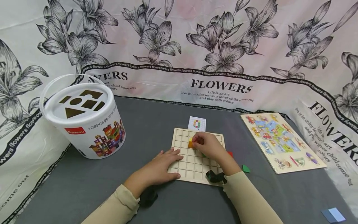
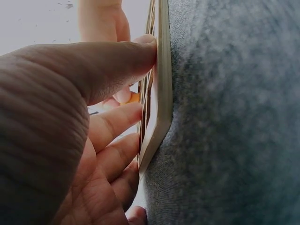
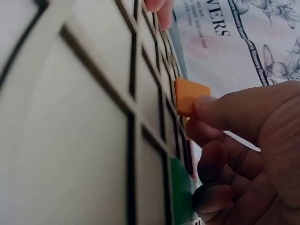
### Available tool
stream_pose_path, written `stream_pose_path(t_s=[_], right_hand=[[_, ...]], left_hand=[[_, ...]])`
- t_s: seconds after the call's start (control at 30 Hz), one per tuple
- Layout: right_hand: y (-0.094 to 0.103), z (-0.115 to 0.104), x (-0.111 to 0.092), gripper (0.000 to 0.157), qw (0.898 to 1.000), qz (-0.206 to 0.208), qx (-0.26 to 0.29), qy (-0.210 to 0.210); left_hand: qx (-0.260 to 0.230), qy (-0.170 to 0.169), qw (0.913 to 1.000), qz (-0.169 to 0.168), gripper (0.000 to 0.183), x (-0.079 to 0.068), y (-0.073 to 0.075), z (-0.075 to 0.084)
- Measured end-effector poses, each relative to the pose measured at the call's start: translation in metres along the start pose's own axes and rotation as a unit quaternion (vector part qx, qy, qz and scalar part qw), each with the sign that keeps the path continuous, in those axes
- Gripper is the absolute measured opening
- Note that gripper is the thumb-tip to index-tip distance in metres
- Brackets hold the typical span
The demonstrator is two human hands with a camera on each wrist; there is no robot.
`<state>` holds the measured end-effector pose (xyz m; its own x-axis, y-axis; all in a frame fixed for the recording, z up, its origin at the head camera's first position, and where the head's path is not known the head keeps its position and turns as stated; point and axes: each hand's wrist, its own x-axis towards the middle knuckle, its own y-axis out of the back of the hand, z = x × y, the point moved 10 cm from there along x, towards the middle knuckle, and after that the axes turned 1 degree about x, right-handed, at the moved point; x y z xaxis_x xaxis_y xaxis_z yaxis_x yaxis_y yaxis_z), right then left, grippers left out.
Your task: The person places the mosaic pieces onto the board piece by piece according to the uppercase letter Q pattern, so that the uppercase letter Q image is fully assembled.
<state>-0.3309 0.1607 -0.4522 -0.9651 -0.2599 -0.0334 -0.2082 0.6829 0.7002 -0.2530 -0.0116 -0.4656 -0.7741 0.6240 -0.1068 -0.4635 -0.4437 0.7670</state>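
My right hand (image 1: pixel 209 147) pinches an orange block (image 3: pixel 190 93) between thumb and finger at the surface of a wooden grid board (image 1: pixel 183 173). In the right wrist view the block stands at the board's grooved face, with a green piece (image 3: pixel 180 192) nearer the camera under the curled fingers. My left hand (image 1: pixel 156 169) rests on the board's left side with fingers spread; the left wrist view has its thumb (image 2: pixel 133 58) lying along the board's edge. Part of the board is hidden beneath the right hand and wrist.
Behind the board lies a pattern card (image 1: pixel 197 124). A red piece (image 1: pixel 230 154) and a green rounded piece (image 1: pixel 246 169) sit to its right. A white bucket (image 1: pixel 84 130) stands left, a picture puzzle board (image 1: pixel 282 143) lies right, and blue pieces (image 1: pixel 334 215) are near the front right.
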Motion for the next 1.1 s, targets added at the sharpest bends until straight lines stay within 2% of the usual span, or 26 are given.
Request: stream_pose_path(t_s=[0.63, 0.73, 0.87, 1.0, 1.1], right_hand=[[0.001, -0.001, -0.001, 0.005, 0.999, 0.01, -0.03, 0.0], [0.016, -0.002, -0.006, 0.007, 0.999, 0.03, -0.019, -0.002], [0.053, 0.005, -0.017, 0.014, 0.998, 0.069, -0.008, -0.009], [0.086, 0.027, -0.036, 0.017, 0.995, 0.086, -0.031, -0.031], [0.094, 0.051, -0.057, 0.016, 0.994, 0.076, -0.052, -0.058]], left_hand=[[0.001, -0.001, 1.0, -0.001, 0.065, -0.002, 0.0, 0.002], [0.001, -0.001, 1.0, -0.004, 0.065, -0.001, -0.001, 0.003], [0.004, 0.002, 1.0, -0.008, 0.065, 0.0, -0.002, 0.003], [0.003, 0.001, 1.0, -0.008, 0.066, 0.0, -0.003, 0.002], [0.006, 0.002, 1.0, -0.004, 0.065, 0.0, -0.003, 0.001]])
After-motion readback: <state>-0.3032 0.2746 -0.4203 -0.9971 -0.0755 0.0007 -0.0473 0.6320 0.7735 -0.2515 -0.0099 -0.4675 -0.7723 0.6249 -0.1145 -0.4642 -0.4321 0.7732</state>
